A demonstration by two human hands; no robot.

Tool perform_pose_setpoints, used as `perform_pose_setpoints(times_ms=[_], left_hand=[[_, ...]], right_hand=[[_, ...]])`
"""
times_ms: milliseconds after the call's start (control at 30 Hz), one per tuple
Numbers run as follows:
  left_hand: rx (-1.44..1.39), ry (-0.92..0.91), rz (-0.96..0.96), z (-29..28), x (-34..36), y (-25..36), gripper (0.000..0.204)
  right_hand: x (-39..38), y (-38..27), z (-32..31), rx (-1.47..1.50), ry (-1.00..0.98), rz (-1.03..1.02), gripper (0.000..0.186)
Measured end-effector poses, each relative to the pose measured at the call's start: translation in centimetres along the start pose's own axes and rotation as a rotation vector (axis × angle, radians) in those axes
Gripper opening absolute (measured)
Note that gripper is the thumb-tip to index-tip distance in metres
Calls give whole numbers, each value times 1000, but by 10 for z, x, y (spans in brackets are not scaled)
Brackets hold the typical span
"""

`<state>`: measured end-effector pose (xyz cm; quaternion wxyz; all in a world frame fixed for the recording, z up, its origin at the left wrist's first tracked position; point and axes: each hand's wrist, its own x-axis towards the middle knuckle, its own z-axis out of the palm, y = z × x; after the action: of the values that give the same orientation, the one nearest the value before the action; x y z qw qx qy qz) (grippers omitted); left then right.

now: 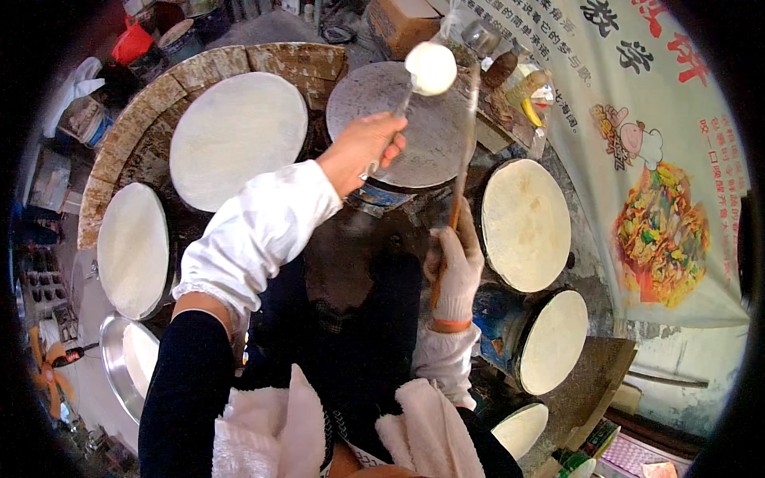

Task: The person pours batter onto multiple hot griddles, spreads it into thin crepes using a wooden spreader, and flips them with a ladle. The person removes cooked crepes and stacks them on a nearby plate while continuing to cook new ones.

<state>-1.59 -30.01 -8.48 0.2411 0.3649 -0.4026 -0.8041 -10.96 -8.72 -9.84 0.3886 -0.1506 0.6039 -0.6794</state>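
Observation:
My left hand point(365, 150), in a white sleeve cover, is closed round the handle of a ladle point(431, 70). White batter fills the ladle's bowl, which is above the far edge of a bare dark round griddle point(370, 111). My right hand point(458, 267) wears a white glove and grips a long, thin wooden stick point(467, 147) that points away from me, past the griddle's right edge. Pale sheets of batter cover the round griddles at the far left point(239, 143), left point(134, 251), right point(526, 227) and lower right point(552, 342).
A metal basin point(119, 366) holding something white stands at lower left, near an orange-bladed fan point(49, 370). Another pale-topped griddle point(520, 430) lies at the lower right. A curved brick-like wall point(195, 72) borders the far left; a printed banner point(677, 151) hangs at right.

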Motion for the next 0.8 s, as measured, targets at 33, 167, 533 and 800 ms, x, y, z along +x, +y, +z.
perform_pose_setpoints(times_ms=[33, 167, 533, 800], left_hand=[[89, -45, -3, 4, 21, -15, 41], [729, 75, 244, -15, 96, -76, 52], [1292, 524, 861, -39, 127, -28, 55], [920, 363, 862, -77, 99, 50, 34]], right_hand=[[15, 6, 0, 24, 3, 27, 54], [64, 41, -6, 46, -39, 168, 53], [129, 107, 39, 2, 203, 189, 50], [130, 105, 20, 52, 261, 168, 50]])
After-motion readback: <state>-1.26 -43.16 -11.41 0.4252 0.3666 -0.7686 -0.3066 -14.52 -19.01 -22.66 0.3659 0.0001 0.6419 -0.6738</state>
